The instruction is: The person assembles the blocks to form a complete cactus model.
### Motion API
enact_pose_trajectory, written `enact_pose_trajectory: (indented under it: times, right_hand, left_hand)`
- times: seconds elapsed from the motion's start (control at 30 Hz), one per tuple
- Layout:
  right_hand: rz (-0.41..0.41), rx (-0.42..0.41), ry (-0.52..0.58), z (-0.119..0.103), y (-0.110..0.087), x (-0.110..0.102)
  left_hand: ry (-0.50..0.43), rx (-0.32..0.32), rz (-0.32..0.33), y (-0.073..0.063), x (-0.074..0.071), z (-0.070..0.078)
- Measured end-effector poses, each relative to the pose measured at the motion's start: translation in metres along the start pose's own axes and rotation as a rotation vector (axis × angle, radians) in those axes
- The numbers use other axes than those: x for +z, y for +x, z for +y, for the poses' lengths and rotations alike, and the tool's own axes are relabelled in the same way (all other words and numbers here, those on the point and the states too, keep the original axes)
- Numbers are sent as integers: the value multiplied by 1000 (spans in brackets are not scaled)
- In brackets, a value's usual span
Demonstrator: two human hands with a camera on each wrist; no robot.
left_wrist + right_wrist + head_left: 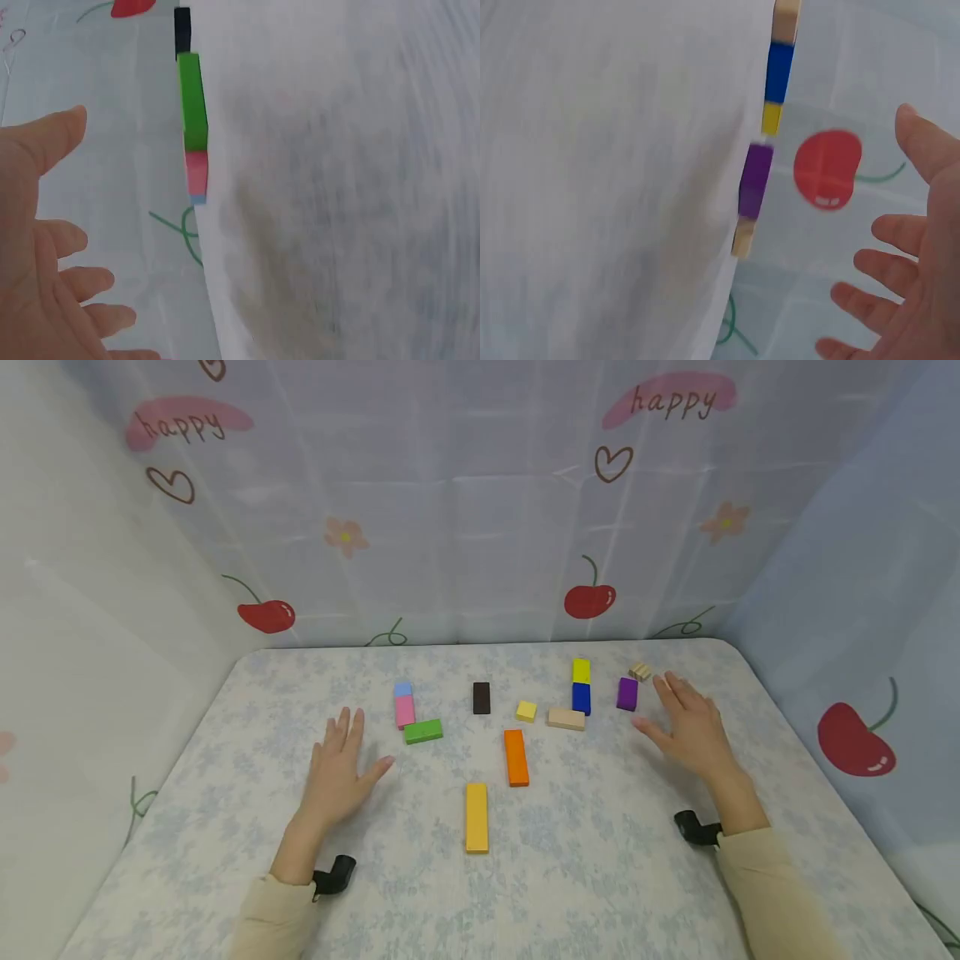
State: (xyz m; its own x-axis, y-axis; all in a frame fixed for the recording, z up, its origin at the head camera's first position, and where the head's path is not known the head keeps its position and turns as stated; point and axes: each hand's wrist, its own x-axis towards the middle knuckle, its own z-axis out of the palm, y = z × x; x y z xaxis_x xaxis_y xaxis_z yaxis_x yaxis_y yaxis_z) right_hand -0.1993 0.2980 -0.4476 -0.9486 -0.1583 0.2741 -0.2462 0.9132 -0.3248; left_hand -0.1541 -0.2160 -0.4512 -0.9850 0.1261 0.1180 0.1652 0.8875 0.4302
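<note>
My left hand [337, 777] is held with fingers spread at the left, holding nothing. Nearest to it are a green block [423, 732], a pink block [404, 712] and a light blue block [403, 689]. On the right my other hand [693, 731] also has its fingers extended and holds nothing. A purple block [627, 694] and some small beige pieces [640, 671] lie just beyond its fingertips. In the left wrist view the green block [193, 101] stands out past the thumb; in the right wrist view the purple block [756, 180] does.
Between the hands lie an amber block [477, 818], an orange block [516, 758], a small yellow block [527, 711], a black block [482, 698], a beige block [566, 719], a blue block [581, 698] and a bright yellow block [581, 671]. Printed curtains [465, 527] enclose the patterned table [585, 877].
</note>
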Motion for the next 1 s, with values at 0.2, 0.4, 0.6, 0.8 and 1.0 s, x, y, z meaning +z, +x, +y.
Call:
enact_pose_trajectory:
  times: [0.2,0.4,0.6,0.8,1.0]
  right_hand:
    - [52,-129,79,-40,5,13]
    - [-174,-132,311,-80,9,28]
    - [-358,-212,476,-102,15,48]
    - [-431,-268,521,-110,21,61]
    - [-467,-246,527,-113,26,69]
  left_hand:
    - [-196,115,-102,-6,14,37]
    - [-279,209,-291,-12,31,64]
    - [-300,313,-369,-12,42,73]
    - [-342,333,-403,-12,47,74]
    - [-349,311,-400,-13,50,73]
